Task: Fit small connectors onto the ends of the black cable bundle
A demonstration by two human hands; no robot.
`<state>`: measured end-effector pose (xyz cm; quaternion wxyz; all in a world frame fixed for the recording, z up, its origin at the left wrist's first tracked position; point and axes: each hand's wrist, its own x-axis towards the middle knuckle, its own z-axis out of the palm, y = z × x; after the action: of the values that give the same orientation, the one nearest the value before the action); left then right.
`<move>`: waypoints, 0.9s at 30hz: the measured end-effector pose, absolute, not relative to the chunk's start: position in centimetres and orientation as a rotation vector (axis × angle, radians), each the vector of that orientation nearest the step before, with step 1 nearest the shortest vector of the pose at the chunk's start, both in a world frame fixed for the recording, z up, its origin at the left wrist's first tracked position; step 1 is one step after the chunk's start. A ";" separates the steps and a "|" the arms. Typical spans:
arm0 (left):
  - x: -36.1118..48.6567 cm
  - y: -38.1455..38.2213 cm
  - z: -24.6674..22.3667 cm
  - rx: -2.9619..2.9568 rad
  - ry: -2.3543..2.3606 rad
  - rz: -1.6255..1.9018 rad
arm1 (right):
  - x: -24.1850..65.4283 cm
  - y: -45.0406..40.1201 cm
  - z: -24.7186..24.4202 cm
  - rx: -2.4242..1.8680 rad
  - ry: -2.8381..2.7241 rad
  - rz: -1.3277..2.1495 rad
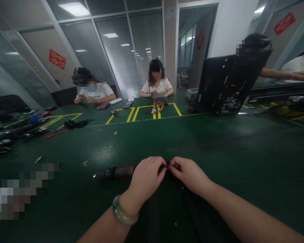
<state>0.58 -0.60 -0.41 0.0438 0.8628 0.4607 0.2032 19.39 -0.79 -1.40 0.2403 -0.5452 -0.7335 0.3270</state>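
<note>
two bare forearms [111, 224] are nearest in the head view, coming to the hands from about seven and four o'clock, and a green bracelet [125, 211] is around the left wrist. the left hand [164, 167] has a narrow grip, thumb and forefinger closed on a small piece [166, 166]. the right hand [168, 166] is also narrow, its fingertips pinching at the same piece, which lies between the two hands; its exact shape is too small to tell.

from the hands, at nine o'clock, a dark cylindrical tool [121, 171] lies on the green table [131, 141], with its metal tip pointing to the left; its other end is hidden behind the left hand. at five o'clock, a long dark bar [191, 206] runs toward the camera, partly lost in shadow. at ten o'clock there are cables [77, 124] and other dark things, hard to separate.

at twelve o'clock, farther away, one person [155, 82] sits behind a metal box [160, 98] with coloured wires [159, 105]. another person [97, 91], with a mask, sits at eleven o'clock. at one o'clock a black computer case [218, 87] stands upright, and yellow tape lines [143, 107] mark the table before it, toward the left.
</note>
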 end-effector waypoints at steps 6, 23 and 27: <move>0.7 -0.7 -0.3 2.638 1.412 0.622 | 19.6 -0.7 -1.4 -1.466 -1.987 0.971; 0.5 -0.6 -0.4 2.640 1.380 0.630 | 19.6 -1.1 -0.7 -1.477 -1.983 0.981; 0.4 -0.6 -0.3 2.645 1.367 0.644 | 19.6 -0.9 -1.1 -1.469 -1.983 0.956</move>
<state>0.36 -0.62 -0.31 0.0477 0.8673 0.4483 0.2111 19.55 -0.93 -1.09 0.2452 -0.5381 -0.7264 0.3502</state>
